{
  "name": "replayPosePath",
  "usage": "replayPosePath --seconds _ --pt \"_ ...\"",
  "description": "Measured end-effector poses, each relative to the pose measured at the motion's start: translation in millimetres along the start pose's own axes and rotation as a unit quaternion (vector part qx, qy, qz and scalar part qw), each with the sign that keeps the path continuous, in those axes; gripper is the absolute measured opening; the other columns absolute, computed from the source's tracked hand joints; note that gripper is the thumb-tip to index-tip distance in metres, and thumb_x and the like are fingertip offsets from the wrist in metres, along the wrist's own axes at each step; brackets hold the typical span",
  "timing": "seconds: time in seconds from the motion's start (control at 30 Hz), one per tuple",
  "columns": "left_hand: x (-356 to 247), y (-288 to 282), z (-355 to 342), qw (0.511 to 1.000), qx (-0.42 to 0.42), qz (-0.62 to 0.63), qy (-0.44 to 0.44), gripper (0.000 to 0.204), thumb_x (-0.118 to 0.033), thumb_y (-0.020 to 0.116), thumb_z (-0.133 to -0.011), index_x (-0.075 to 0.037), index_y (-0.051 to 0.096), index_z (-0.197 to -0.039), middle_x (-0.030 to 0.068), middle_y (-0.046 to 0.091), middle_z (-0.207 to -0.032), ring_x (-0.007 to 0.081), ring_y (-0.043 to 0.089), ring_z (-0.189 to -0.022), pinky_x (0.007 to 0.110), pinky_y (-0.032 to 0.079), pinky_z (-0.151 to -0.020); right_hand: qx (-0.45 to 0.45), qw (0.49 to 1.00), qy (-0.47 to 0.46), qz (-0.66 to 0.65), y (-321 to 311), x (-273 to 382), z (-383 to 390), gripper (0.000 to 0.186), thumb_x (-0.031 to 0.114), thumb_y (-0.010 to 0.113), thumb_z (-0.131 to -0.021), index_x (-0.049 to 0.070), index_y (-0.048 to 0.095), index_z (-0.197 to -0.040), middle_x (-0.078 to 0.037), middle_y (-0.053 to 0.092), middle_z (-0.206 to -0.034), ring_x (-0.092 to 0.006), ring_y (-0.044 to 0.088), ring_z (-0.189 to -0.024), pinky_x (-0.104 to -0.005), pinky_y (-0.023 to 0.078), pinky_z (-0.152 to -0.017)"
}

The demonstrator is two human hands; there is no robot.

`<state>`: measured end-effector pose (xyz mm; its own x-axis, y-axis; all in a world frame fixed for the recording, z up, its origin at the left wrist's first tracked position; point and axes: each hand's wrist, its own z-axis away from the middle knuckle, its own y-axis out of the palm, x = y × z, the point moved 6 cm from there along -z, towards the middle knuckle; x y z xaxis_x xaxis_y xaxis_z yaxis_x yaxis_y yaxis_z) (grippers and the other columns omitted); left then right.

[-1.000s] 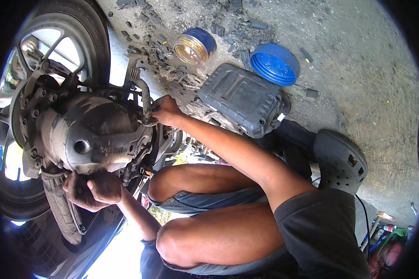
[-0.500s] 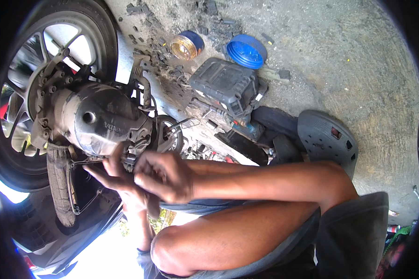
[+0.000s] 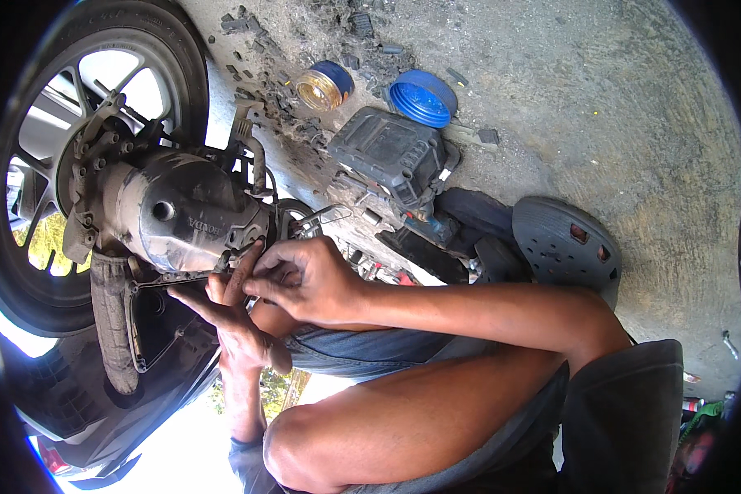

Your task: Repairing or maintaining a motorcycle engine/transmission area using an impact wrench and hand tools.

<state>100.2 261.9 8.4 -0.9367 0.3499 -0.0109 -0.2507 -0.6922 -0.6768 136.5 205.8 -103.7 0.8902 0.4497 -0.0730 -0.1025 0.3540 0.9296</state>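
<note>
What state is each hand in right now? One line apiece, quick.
Left hand: open, fingers spread, nothing visibly held.
Right hand: fingers curled; cannot tell whether it is closed on anything.

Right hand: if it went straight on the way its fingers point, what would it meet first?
Most likely the left hand: its raised finger lies just ahead of the right hand. They may already touch; depth is unclear here.
</note>
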Motion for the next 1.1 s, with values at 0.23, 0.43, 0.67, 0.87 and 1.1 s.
replayPosePath --seconds 0.23,0.43,0.67,0.87,1.1 --pt "16 0 1 0.996 0.084 -0.017 -0.019 0.151 -0.086 0.061 -0.050 0.002 -0.023 -0.140 0.0222 0.045 -0.134 0.0381 0.040 -0.123 0.050 0.012 -0.112 0.013 0.998 0.041 0.056 -6 -37 -14 0.014 0.001 0.069 -0.081 -0.006 0.067 -0.092 -0.013 0.069 -0.084 -0.0135 0.065 -0.083 -0.0247 0.055 -0.074" --pt "51 -65 -55 0.933 -0.218 -0.270 0.102 0.055 -0.038 0.039 -0.096 0.006 0.043 -0.128 0.0235 0.052 -0.123 0.0375 0.050 -0.113 0.048 0.033 -0.098 -0.168 0.957 0.150 0.182 -66 -129 -72 0.016 0.008 0.067 -0.081 -0.003 0.068 -0.092 -0.012 0.069 -0.079 -0.0144 0.064 -0.065 -0.0285 0.051 -0.062" --pt "51 -68 -66 0.918 -0.230 -0.272 0.174 0.045 -0.033 0.035 -0.097 0.006 0.050 -0.116 0.0225 0.058 -0.118 0.0410 0.046 -0.119 0.052 0.032 -0.102 -0.195 0.967 0.071 0.151 -55 -161 -113 0.024 0.020 0.070 -0.075 -0.003 0.066 -0.082 -0.014 0.064 -0.069 -0.0180 0.060 -0.065 -0.0375 0.047 -0.062" --pt "59 -71 -59 0.920 -0.246 -0.243 0.186 0.043 -0.030 0.039 -0.096 0.007 0.050 -0.113 0.0234 0.059 -0.116 0.0422 0.049 -0.116 0.054 0.031 -0.102 -0.171 0.970 0.079 0.153 -48 -128 -119 0.022 0.019 0.065 -0.079 -0.003 0.066 -0.085 -0.018 0.064 -0.070 -0.0222 0.062 -0.067 -0.0386 0.047 -0.063" --pt "60 -74 -58 0.909 -0.267 -0.255 0.193 0.044 -0.032 0.040 -0.096 0.008 0.052 -0.110 0.0241 0.061 -0.110 0.0412 0.053 -0.110 0.054 0.034 -0.099 -0.245 0.963 0.058 0.097 -41 -163 -131 0.022 0.017 0.072 -0.074 -0.001 0.066 -0.084 -0.015 0.067 -0.074 -0.0170 0.062 -0.065 -0.0356 0.048 -0.060"
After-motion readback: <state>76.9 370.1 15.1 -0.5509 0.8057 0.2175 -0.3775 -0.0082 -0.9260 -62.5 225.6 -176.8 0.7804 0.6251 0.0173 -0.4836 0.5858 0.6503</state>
